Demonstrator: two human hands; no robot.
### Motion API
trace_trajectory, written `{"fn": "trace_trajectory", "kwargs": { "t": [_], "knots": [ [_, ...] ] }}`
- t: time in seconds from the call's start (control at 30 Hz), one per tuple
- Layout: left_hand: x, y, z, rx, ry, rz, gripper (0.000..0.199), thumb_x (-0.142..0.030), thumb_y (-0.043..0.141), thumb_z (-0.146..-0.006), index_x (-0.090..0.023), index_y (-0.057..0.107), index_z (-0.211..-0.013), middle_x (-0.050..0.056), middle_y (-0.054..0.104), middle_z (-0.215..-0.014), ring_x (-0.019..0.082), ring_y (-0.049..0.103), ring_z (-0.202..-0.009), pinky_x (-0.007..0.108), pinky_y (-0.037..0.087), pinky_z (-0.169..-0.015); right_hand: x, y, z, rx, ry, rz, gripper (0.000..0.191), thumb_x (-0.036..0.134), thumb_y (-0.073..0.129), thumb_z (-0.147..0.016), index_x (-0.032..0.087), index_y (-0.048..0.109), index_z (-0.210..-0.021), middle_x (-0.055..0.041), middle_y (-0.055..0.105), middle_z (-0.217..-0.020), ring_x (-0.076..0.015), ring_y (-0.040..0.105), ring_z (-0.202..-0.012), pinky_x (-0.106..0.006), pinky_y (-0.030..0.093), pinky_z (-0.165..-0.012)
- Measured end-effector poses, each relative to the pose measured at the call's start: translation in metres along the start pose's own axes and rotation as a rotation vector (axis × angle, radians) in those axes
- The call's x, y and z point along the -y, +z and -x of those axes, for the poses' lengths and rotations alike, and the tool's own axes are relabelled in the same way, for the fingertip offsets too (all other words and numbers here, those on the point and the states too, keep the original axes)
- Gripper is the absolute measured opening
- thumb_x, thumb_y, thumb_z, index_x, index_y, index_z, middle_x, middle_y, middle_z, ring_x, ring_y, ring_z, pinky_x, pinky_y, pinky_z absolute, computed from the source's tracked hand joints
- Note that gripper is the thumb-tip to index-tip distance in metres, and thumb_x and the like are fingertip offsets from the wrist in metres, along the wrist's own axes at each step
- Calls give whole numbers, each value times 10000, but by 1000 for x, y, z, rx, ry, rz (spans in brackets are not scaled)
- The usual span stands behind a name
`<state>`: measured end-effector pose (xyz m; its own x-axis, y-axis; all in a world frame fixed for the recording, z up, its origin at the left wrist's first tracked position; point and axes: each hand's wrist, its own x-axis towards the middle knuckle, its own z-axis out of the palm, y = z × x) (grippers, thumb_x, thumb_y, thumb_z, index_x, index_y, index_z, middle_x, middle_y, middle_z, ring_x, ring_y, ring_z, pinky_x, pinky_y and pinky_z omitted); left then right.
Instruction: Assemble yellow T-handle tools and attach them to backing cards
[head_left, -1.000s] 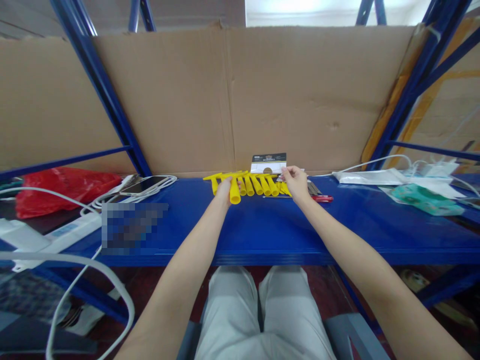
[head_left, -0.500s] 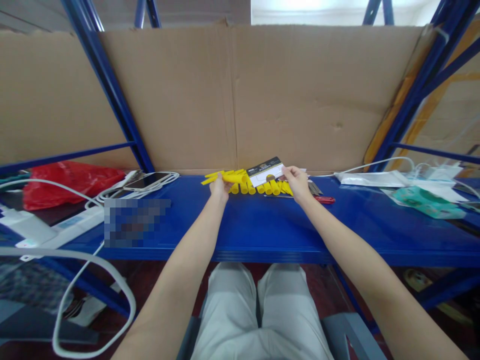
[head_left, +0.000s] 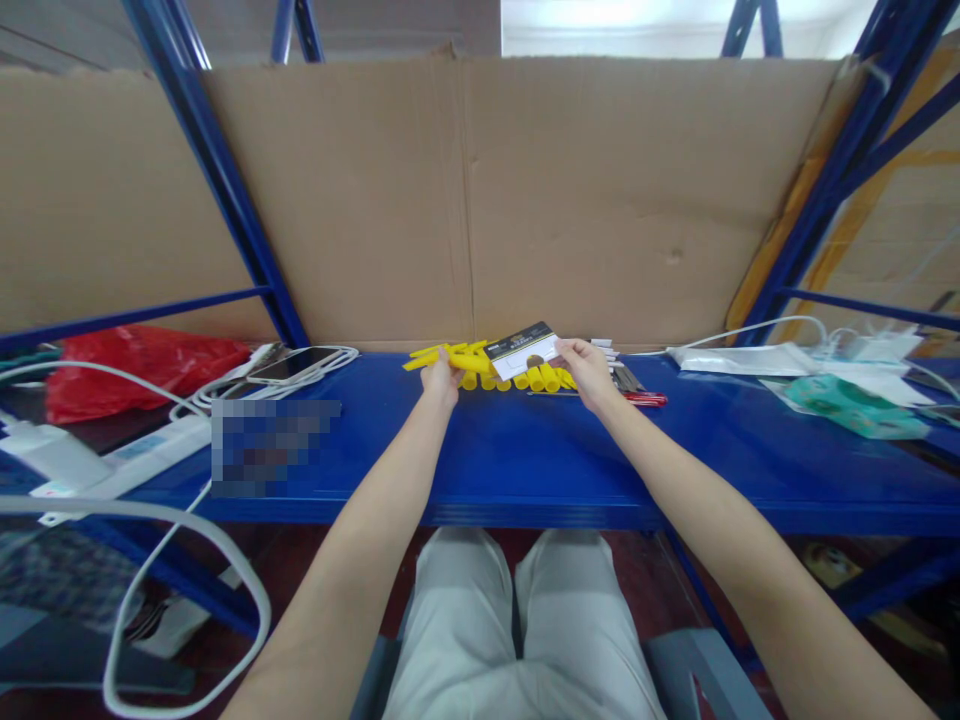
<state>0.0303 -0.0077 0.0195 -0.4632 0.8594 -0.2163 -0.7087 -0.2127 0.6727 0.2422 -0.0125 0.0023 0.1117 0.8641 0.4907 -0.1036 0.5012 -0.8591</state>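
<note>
A: What might go wrong above the blue table (head_left: 525,460) with its yellow tubes (head_left: 535,379)?
B: The right hand (head_left: 589,372) pinches, the left hand (head_left: 441,380) clasps; a slipping edge could drop the card (head_left: 512,362), loosened fingers the yellow piece (head_left: 466,361) beside it.
A: Their look?
B: Card tilted, black-and-white, notched; piece plain, tubular.

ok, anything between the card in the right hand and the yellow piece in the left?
Nothing visible. The card in the right hand is close to the yellow piece in the left hand; can't tell if they touch. Other yellow pieces lie on the blue table, partly hidden by the card.
</note>
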Motion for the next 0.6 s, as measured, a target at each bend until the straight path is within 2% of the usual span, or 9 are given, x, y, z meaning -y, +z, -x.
{"fn": "trace_trajectory", "kwargs": {
  "t": [0.2,0.47,0.6],
  "knots": [
    [6,3,7,131,-29,-46,146,-115,527,-902,-161,591,-780,13,661,-732,118,676,-695,249,562,-695,2,6,6,-4,-8,-4,449,623,775,-529,215,608,-613,13,654,-608,-142,613,-591,-316,537,-710],
    [13,4,12,176,-79,-47,107,-85,567,-863,-174,584,-807,-8,652,-699,72,598,-518,194,544,-591,3,14,13,10,-7,11,434,619,765,-555,219,613,-623,-8,674,-628,-189,657,-644,-361,554,-706],
    [14,5,12,182,-86,-70,152,-39,549,-840,-178,566,-783,-3,635,-652,102,597,-517,210,535,-548,3,17,16,19,16,36,447,638,751,-549,221,605,-614,-28,701,-679,-213,677,-705,-366,556,-700]
  ]
}}
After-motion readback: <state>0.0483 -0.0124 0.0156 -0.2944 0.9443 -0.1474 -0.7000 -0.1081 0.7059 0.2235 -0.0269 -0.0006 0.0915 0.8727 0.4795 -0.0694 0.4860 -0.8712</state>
